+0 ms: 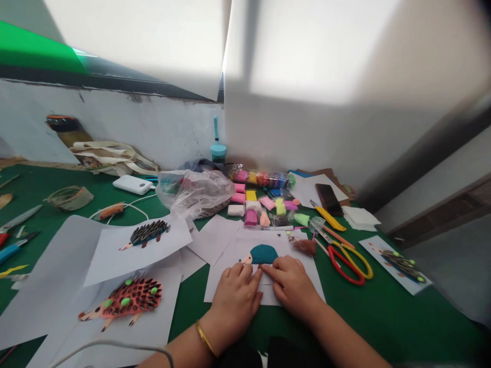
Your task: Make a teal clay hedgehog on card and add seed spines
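A flat blue-green clay hedgehog body [264,253] with a pale pointed face [246,259] lies on a white sheet [215,286]. Just below the body, my left hand [237,290] rests on the sheet, its index fingertip by a small brown piece [261,266]. From the other side my right hand [293,283] reaches in, its index fingertip at the same brown piece. The two index fingertips nearly meet there. Both hands have their fingers apart, and neither holds anything up. Brown clay in clear wrap [304,246] sits right of the body.
Finished hedgehog pictures lie at the left [132,301] and right [401,263]. Red-handled scissors [347,266], a yellow cutter [330,217] and a phone [329,198] are on the right. Wrapped clay packs [251,217] and a plastic bag [195,191] stand behind the sheet.
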Action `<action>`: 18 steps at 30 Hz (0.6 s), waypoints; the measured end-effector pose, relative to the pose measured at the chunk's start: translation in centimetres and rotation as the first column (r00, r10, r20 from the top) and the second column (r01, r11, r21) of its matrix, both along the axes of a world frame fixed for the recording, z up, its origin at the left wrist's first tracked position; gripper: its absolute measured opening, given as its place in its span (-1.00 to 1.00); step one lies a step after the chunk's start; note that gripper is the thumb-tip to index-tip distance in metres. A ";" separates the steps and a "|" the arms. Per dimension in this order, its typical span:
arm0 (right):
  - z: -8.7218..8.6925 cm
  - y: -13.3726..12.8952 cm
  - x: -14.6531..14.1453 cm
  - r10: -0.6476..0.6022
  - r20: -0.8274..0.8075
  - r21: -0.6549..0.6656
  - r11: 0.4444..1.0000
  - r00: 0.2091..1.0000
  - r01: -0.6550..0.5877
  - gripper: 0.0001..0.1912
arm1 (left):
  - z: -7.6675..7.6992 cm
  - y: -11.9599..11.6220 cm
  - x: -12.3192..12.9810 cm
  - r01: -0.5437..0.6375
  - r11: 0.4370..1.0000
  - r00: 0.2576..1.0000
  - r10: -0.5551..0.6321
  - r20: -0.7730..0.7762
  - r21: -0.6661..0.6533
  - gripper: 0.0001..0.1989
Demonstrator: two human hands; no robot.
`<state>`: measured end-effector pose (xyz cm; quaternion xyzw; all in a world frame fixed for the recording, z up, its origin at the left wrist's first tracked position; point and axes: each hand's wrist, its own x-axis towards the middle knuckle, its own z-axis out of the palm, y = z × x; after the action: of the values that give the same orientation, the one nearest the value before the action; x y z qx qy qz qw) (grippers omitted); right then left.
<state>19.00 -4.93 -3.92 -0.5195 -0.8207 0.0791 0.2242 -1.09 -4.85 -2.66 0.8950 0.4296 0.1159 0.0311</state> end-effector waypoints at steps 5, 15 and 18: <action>0.1 0.0 0.0 0.000 0.002 0.014 1.000 1.000 0.000 -0.51 | 0.1 0.0 0.0 0.005 1.000 1.000 -0.005 0.013 0.007 -0.52; 0.3 0.1 -0.3 -0.014 0.014 -0.022 1.000 1.000 0.014 -0.45 | 0.4 0.0 0.0 -0.002 1.000 1.000 0.002 0.023 -0.018 -0.61; 0.2 0.2 -0.2 -0.010 0.001 -0.034 0.999 1.000 0.010 -0.46 | 0.3 0.1 0.1 -0.003 1.000 1.000 0.003 0.019 -0.010 -0.59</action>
<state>18.85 -4.78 -3.71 -0.5273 -0.8168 0.0918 0.2155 -1.03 -4.76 -2.33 0.8930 0.4314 0.1224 0.0394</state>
